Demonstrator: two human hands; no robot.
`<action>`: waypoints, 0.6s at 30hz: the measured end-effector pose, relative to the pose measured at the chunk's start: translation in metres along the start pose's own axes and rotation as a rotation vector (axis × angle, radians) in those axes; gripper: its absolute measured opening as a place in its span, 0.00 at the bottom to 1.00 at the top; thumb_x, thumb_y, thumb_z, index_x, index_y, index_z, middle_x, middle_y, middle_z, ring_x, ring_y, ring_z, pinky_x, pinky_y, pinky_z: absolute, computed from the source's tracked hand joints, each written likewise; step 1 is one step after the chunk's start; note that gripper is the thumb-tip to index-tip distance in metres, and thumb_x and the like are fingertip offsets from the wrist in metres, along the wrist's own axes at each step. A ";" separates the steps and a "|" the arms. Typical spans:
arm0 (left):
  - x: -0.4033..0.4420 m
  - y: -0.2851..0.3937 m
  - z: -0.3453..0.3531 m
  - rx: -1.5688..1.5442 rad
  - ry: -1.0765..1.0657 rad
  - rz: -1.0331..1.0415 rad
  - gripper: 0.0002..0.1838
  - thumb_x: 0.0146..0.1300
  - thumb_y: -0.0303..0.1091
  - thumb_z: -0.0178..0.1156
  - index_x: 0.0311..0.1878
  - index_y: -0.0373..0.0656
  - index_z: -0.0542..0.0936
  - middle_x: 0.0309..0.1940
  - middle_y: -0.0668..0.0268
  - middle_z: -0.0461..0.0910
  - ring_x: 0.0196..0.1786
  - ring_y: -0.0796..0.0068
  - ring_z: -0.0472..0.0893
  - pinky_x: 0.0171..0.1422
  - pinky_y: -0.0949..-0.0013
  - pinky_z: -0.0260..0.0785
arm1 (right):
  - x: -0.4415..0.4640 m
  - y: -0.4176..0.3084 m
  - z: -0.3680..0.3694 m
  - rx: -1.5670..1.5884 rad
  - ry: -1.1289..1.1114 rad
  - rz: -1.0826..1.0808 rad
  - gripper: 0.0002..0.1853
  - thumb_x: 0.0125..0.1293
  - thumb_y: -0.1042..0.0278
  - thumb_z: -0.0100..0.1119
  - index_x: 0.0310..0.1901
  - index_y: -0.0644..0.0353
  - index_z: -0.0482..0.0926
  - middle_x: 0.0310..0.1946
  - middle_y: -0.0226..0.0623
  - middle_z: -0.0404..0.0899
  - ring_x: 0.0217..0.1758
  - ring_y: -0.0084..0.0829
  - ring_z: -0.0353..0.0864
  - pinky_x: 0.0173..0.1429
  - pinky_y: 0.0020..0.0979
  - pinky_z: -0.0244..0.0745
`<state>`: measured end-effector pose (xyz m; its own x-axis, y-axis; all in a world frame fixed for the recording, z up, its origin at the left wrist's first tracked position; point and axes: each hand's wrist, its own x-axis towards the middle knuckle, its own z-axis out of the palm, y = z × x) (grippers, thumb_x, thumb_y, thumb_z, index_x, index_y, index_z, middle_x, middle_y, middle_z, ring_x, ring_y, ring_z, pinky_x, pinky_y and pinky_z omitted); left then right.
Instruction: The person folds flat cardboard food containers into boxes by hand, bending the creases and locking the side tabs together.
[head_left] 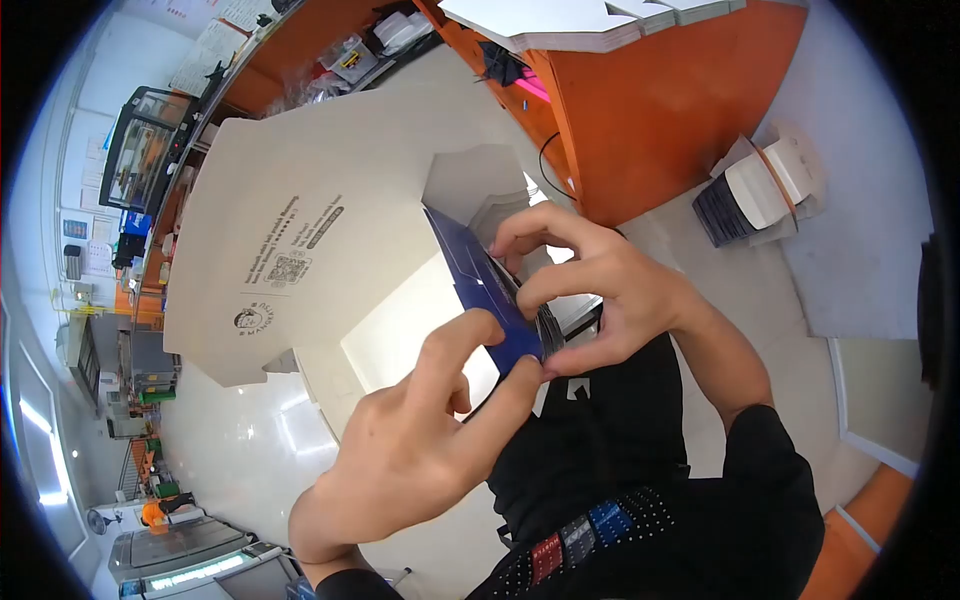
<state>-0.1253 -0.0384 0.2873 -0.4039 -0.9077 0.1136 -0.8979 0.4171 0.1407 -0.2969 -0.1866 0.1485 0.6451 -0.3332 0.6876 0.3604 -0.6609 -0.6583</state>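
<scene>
Both hands meet at a dark blue printed cardboard piece (462,262), which looks like a flat folded box or a small stack of them. Its edge towards my body shows several thin layers. My left hand (410,430) pinches the near end of the blue cardboard between thumb and fingers. With curled fingers and thumb, my right hand (605,285) grips the layered edge on the other side. Behind them spreads a large off-white cardboard sheet (270,330) with black print and a QR code. Part of the blue cardboard is hidden by my fingers.
An orange cabinet (670,110) carries a stack of white die-cut card (590,25) at the top. On the right, a banded bundle of dark blue and white cardboard (745,200) stands by a grey-white panel. Shelves and machines line the left; a person in orange (155,513) is far off.
</scene>
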 end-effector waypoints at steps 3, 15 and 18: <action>0.002 0.005 0.005 0.082 0.013 0.048 0.22 0.45 0.16 0.71 0.46 0.47 0.88 0.53 0.62 0.77 0.29 0.79 0.83 0.29 0.73 0.78 | -0.006 0.001 -0.001 0.036 -0.003 0.008 0.21 0.46 0.61 0.85 0.41 0.57 0.86 0.63 0.46 0.70 0.62 0.46 0.78 0.65 0.43 0.79; 0.014 -0.005 0.001 -0.070 -0.059 0.030 0.18 0.48 0.20 0.70 0.46 0.43 0.85 0.52 0.60 0.77 0.35 0.67 0.85 0.32 0.68 0.80 | -0.004 0.002 -0.001 0.100 -0.045 -0.036 0.15 0.48 0.65 0.83 0.36 0.56 0.87 0.63 0.45 0.69 0.62 0.46 0.78 0.65 0.43 0.79; 0.020 -0.010 0.007 -0.114 -0.034 0.055 0.16 0.46 0.18 0.68 0.40 0.44 0.87 0.50 0.60 0.80 0.38 0.64 0.86 0.36 0.66 0.82 | -0.005 0.003 -0.001 0.084 -0.047 -0.040 0.14 0.49 0.65 0.83 0.36 0.56 0.87 0.62 0.45 0.70 0.63 0.46 0.78 0.65 0.43 0.78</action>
<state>-0.1258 -0.0614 0.2809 -0.4593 -0.8836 0.0913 -0.8493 0.4669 0.2463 -0.2999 -0.1878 0.1441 0.6594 -0.2744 0.6999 0.4404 -0.6135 -0.6555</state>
